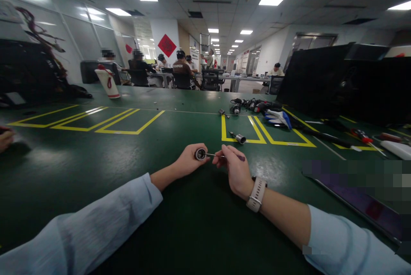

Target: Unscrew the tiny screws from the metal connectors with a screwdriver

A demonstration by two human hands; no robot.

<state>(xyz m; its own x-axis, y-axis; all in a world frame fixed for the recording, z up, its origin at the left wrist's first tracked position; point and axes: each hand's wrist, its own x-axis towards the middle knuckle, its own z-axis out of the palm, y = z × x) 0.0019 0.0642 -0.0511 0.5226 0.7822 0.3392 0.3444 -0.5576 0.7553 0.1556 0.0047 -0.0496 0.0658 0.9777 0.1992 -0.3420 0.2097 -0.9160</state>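
A short round metal part (201,154) with a hollow, ringed end is gripped in my left hand (189,159), its open face turned toward me. My right hand (236,168) is closed around a slim screwdriver (240,158) with a dark handle. The screwdriver's thin shaft points left and its end meets the side of the metal part; the exact contact is too small to make out. Just beyond my hands, a similar metal piece with a thin stem (239,138) lies on the green table (144,228). Another small metal piece (224,113) lies farther back.
Yellow tape frames (138,133) mark the table. Dark cabled parts (244,106) and a blue-white glove (278,118) lie back right, near a red screwdriver (361,136). A tablet-like slab (356,202) is at right, a paper cup (108,82) back left. Another person's hand (5,138) shows at left.
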